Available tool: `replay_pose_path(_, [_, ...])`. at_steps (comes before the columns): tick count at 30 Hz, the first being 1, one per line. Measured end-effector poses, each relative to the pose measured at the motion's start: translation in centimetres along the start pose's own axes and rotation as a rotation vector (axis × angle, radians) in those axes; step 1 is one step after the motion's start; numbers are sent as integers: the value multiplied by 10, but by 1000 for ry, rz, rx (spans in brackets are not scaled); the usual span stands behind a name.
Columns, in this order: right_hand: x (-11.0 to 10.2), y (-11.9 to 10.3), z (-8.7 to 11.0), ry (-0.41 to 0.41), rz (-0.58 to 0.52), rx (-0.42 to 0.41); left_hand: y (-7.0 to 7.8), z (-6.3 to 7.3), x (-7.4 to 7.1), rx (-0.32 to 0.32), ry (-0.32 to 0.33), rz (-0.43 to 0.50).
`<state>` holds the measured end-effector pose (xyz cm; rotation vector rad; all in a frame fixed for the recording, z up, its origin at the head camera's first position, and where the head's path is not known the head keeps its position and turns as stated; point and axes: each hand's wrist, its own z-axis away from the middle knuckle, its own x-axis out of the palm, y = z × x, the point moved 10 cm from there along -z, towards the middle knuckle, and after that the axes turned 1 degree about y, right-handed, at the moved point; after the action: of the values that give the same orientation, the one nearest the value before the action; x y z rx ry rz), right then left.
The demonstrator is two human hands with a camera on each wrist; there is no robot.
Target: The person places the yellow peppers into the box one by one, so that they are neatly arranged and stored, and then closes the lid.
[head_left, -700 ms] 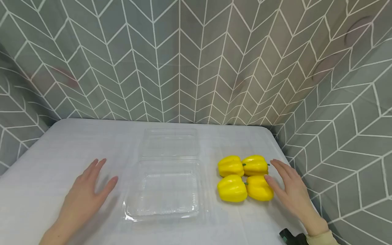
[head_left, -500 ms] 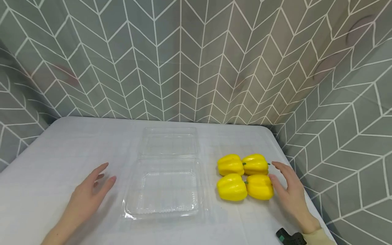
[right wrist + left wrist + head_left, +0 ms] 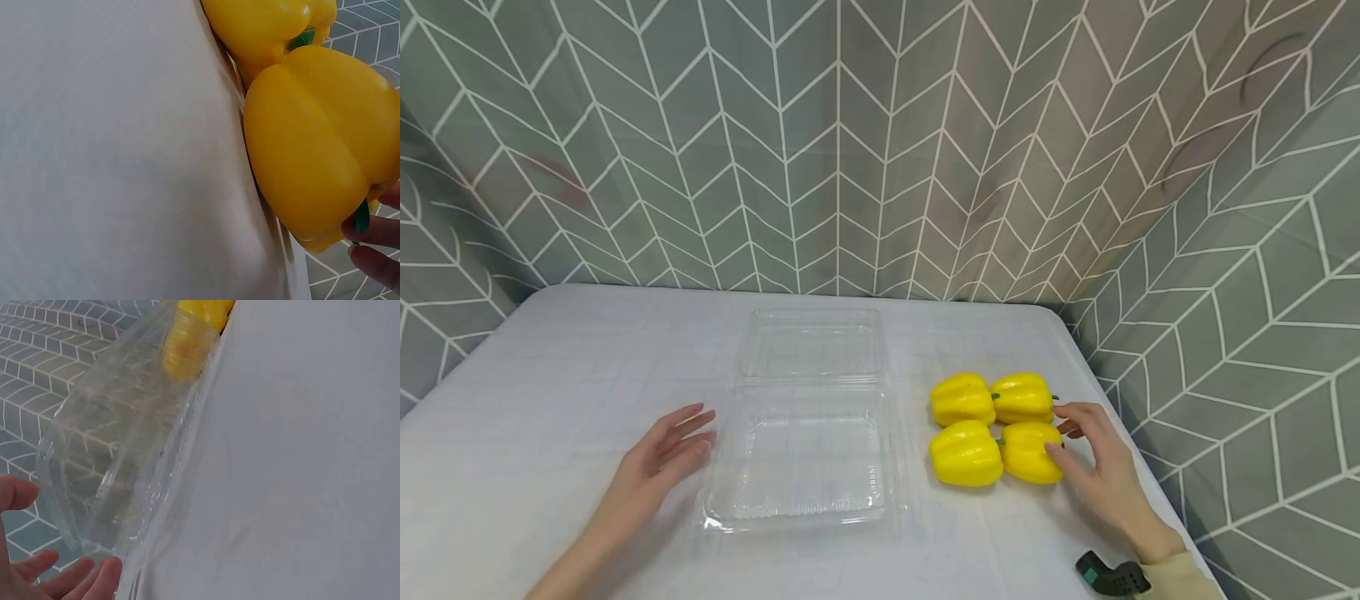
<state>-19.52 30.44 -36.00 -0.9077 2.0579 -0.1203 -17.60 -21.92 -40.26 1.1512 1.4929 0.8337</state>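
Note:
A clear plastic clamshell container (image 3: 808,475) lies on the white table with its lid (image 3: 812,343) unfolded to the back. My left hand (image 3: 658,458) is at its left side, thumb and fingers apart; in the left wrist view the fingertips (image 3: 111,575) are close to its edge, and I cannot tell if they touch. Several yellow bell peppers stand grouped at the right. My right hand (image 3: 1101,471) is at the front right bell pepper (image 3: 1028,454), thumb over its right side. In the right wrist view the fingers (image 3: 378,234) are by its green stem (image 3: 361,217), loosely bent.
The other bell peppers (image 3: 962,400) (image 3: 966,454) (image 3: 1022,397) sit close against one another, right of the container. A black wrist strap (image 3: 1112,575) is on the right forearm. Patterned grey curtains (image 3: 865,150) hang behind and beside the white table (image 3: 587,350).
My left hand has moved right to the container's edge. My right hand first drew back slightly, then came in to the front right bell pepper, its fingers bending more. The bell peppers stay put.

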Motion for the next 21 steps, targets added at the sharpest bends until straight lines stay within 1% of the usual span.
replay_pose_path(2, [2,-2,1,-30,21,-19,4,0,7,22,-26,59])
replay_pose_path(3, [4,-3,2,-49,27,-18,5,1,9,27,-34,73])
replay_pose_path(7, [10,-3,3,-115,67,-13,10,3,17,57,-56,97])
replay_pose_path(9, [12,-3,3,-143,90,-1,9,4,18,54,-69,102])
replay_pose_path(13, [15,-2,5,-180,124,12,8,5,20,55,-91,129])
replay_pose_path(17, [17,0,6,-209,153,27,7,5,21,54,-93,123])
replay_pose_path(21, [17,1,7,-208,156,26,6,4,22,55,-106,127])
